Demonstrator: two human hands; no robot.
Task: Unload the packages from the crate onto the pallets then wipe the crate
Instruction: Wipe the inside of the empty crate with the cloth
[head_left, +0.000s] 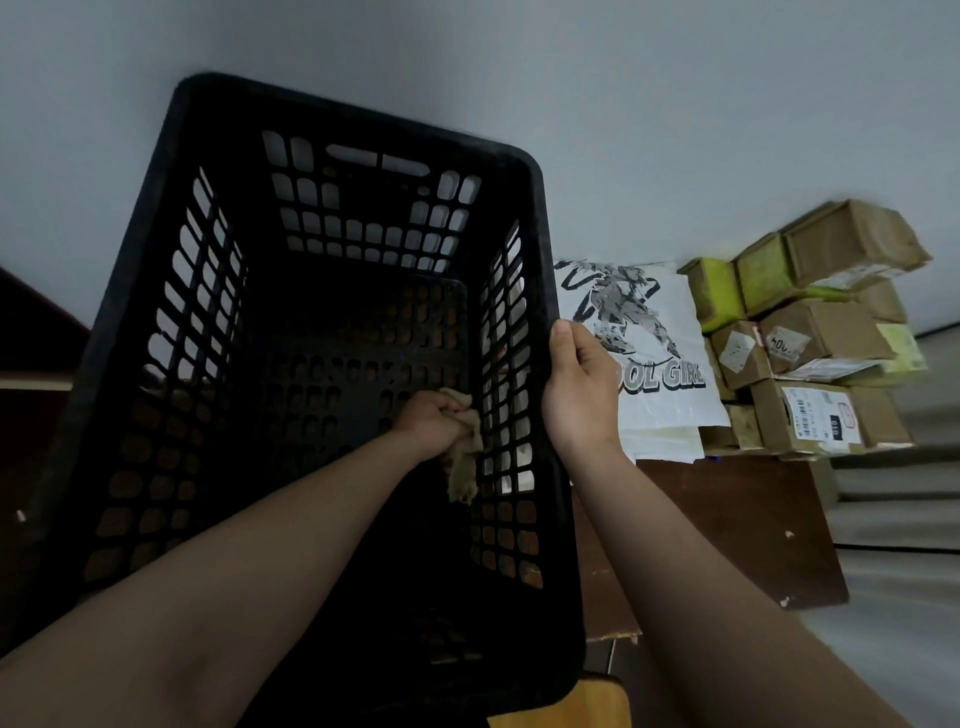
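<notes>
Left hand (434, 421) squeezes a tan rag (464, 462) inside the black crate (358, 111) to rub its wall. Right hand (576, 384) grips the rim so the crate will not wobble. Cardboard boxes (810, 332) sit stacked beside it.

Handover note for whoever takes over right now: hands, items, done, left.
Left hand: inside the crate, grips the cloth near the right wall.
Right hand: holds the crate's right rim.
Packages: stacked on the brown board right of the crate, beside a white printed bag.
Done: no packages visible in the crate.
Left: finish wiping.
</notes>
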